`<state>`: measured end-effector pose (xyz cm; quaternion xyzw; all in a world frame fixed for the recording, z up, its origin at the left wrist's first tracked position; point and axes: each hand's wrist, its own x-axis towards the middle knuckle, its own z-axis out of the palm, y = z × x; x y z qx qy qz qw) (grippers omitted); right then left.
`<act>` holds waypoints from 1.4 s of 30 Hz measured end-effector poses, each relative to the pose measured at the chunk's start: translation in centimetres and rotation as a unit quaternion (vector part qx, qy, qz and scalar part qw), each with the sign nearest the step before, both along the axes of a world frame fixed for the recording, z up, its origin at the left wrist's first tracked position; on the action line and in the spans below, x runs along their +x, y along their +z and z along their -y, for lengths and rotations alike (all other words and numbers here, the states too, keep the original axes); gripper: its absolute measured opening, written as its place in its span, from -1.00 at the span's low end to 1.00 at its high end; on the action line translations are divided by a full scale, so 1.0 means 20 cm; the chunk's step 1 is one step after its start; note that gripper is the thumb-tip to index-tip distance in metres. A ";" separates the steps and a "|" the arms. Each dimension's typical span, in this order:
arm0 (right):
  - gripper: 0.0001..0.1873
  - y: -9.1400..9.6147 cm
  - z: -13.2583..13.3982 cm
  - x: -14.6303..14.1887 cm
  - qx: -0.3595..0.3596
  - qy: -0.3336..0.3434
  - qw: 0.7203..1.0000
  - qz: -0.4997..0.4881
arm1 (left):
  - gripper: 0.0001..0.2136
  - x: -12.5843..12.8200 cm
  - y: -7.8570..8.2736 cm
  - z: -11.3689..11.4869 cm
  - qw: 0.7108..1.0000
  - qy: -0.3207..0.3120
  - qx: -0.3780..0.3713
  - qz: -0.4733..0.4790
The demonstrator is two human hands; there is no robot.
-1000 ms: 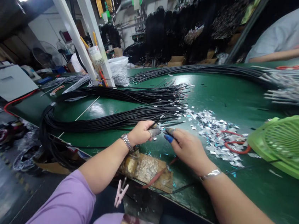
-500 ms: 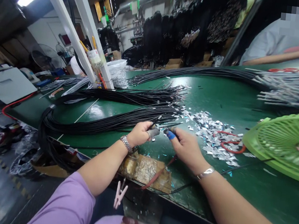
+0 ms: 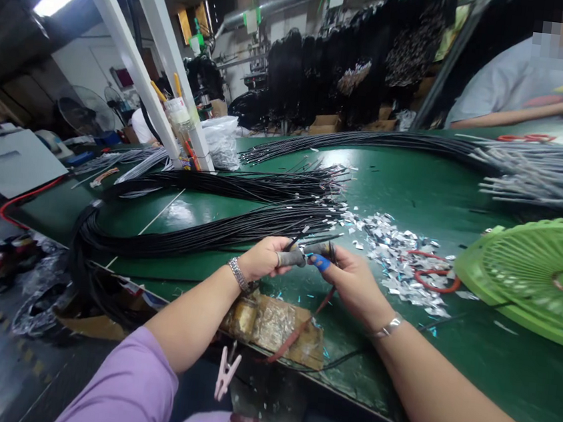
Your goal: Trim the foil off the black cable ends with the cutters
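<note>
My left hand (image 3: 267, 258) is closed, pinching the end of a thin black cable (image 3: 294, 240) with a grey-taped thumb. My right hand (image 3: 352, 280) is closed too, its blue-taped fingertip touching the left thumb and pinching the same cable end. Both hands hover just above the green table (image 3: 405, 184), at the tip of a long bundle of black cables (image 3: 199, 229) that loops to the left. A heap of small silver scraps (image 3: 397, 260) lies just right of my hands.
A green fan grille (image 3: 531, 271) lies on the right. Red-handled scissors (image 3: 430, 275) rest among the scraps. Grey cables (image 3: 542, 171) lie at the back right, near another person's arm (image 3: 523, 112). White posts (image 3: 147, 56) and a taped cardboard block (image 3: 274, 321) stand at the table's edges.
My hands have drawn closer together, fingertips now touching at the cable end. The view has shifted slightly.
</note>
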<state>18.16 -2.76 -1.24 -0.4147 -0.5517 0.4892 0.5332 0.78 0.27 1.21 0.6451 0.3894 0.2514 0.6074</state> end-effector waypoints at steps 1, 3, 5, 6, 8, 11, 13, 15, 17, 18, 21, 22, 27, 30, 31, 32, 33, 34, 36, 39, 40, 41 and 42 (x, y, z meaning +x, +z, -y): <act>-0.71 0.00 0.00 0.00 -0.017 0.008 1.000 -0.017 | -0.51 0.00 0.00 0.00 1.000 -0.004 -0.001 0.001; -0.68 -0.02 -0.01 -0.01 -0.052 0.029 0.997 -0.054 | -0.50 -0.01 -0.01 0.00 1.000 -0.013 -0.003 0.002; -0.66 -0.02 -0.01 -0.01 -0.087 0.050 0.990 -0.095 | -0.48 -0.01 -0.01 0.00 1.000 -0.020 -0.003 -0.003; -0.66 -0.03 -0.02 -0.02 -0.104 0.060 0.986 -0.116 | -0.48 -0.01 -0.01 0.00 1.000 -0.025 -0.001 -0.008; -0.67 -0.03 -0.02 -0.02 -0.139 0.081 0.976 -0.150 | -0.48 0.00 -0.01 0.00 0.999 -0.039 0.009 -0.020; -0.67 -0.03 -0.02 -0.02 -0.183 0.112 0.960 -0.178 | -0.51 0.00 -0.03 -0.01 0.996 -0.062 0.057 -0.025; -0.67 -0.03 -0.01 -0.02 -0.203 0.126 0.954 -0.180 | -0.56 -0.01 -0.04 -0.01 0.990 -0.068 0.117 -0.030; -0.65 -0.03 -0.01 -0.01 -0.217 0.136 0.951 -0.172 | -0.63 -0.01 -0.05 -0.02 0.978 -0.069 0.191 -0.054; -0.64 -0.02 -0.02 0.00 -0.227 0.142 0.951 -0.157 | -0.72 -0.02 -0.05 -0.01 0.958 -0.073 0.261 -0.091; -0.63 -0.02 -0.02 0.00 -0.231 0.144 0.951 -0.148 | -0.76 -0.02 -0.05 -0.01 0.948 -0.075 0.290 -0.110; -0.60 -0.01 -0.02 -0.01 -0.235 0.125 0.956 -0.125 | -0.81 -0.02 -0.05 -0.01 0.931 -0.058 0.332 -0.139; -0.58 -0.01 -0.02 -0.01 -0.230 0.103 0.960 -0.122 | -0.80 -0.01 -0.05 -0.01 0.933 -0.043 0.329 -0.138; -0.53 -0.01 -0.03 -0.04 -0.180 -0.042 0.976 -0.113 | -0.72 -0.01 -0.05 -0.01 0.944 0.057 0.303 -0.118; -0.50 -0.01 -0.02 -0.04 -0.177 -0.054 0.976 -0.114 | -0.75 0.00 -0.05 -0.01 0.936 0.075 0.317 -0.131; -0.49 -0.01 -0.02 -0.04 -0.183 -0.047 0.975 -0.115 | -0.77 0.00 -0.05 -0.01 0.933 0.072 0.323 -0.141; -0.47 -0.01 -0.02 -0.04 -0.192 -0.037 0.974 -0.115 | -0.79 0.00 -0.05 -0.01 0.929 0.069 0.331 -0.151; -0.46 0.00 -0.02 -0.04 -0.200 -0.027 0.973 -0.114 | -0.80 0.00 -0.05 -0.01 0.925 0.065 0.338 -0.162; -0.44 0.00 -0.02 -0.04 -0.207 -0.018 0.972 -0.112 | -0.80 0.00 -0.05 0.00 0.920 0.061 0.346 -0.172; -0.42 0.00 -0.01 -0.04 -0.214 -0.006 0.971 -0.109 | -0.81 0.01 -0.05 0.00 0.912 0.053 0.359 -0.192; -0.40 0.00 -0.01 -0.04 -0.199 -0.008 0.976 -0.090 | -0.81 0.01 -0.05 0.00 0.900 0.048 0.372 -0.221; -0.41 -0.01 -0.01 -0.04 -0.180 -0.015 0.981 -0.067 | -0.82 0.01 -0.05 0.01 0.897 0.046 0.375 -0.229; -0.43 -0.01 -0.01 -0.04 -0.153 -0.025 0.987 -0.034 | -0.84 0.01 -0.05 0.01 0.895 0.045 0.377 -0.234; -0.45 -0.01 -0.01 -0.04 -0.122 -0.036 0.992 0.005 | -0.86 0.01 -0.05 0.00 0.895 0.044 0.376 -0.234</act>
